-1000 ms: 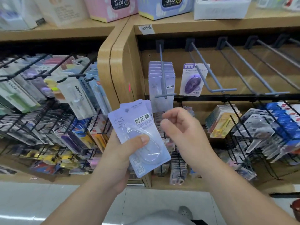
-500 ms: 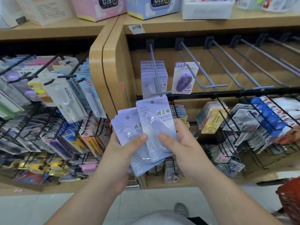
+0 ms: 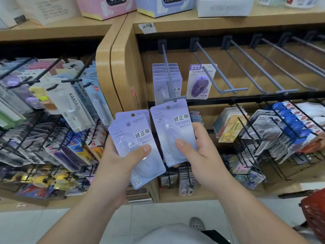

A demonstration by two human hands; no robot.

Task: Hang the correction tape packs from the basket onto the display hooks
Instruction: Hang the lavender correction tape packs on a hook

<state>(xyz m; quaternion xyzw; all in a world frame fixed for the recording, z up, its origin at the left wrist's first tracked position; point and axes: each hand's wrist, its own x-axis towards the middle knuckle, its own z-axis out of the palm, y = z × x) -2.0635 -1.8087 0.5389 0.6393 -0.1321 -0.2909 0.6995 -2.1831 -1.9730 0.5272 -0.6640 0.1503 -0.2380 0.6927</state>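
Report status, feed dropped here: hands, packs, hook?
Left hand grips stack of packs. Right hand pinches single pack, hole just under tip of hook, not yet on. Hung packs sit further back; front end free.

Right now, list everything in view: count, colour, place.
single pack: one, lavender, in the right hand, just below the tip of the leftmost hook
fanned packs: at least three, lavender, in the left hand
hung packs: several, lavender, on the leftmost hook
purple pack: one, on the second hook
bare hooks: several, grey, further right in the upper bay
basket: one, red, at the lower right edge
boxes: pink, blue and white, on the top shelf
wire racks: black, full of mixed stationery packs, in the left bay and at lower right
left hand: grips the fanned packs, thumb on front
right hand: pinches the single pack
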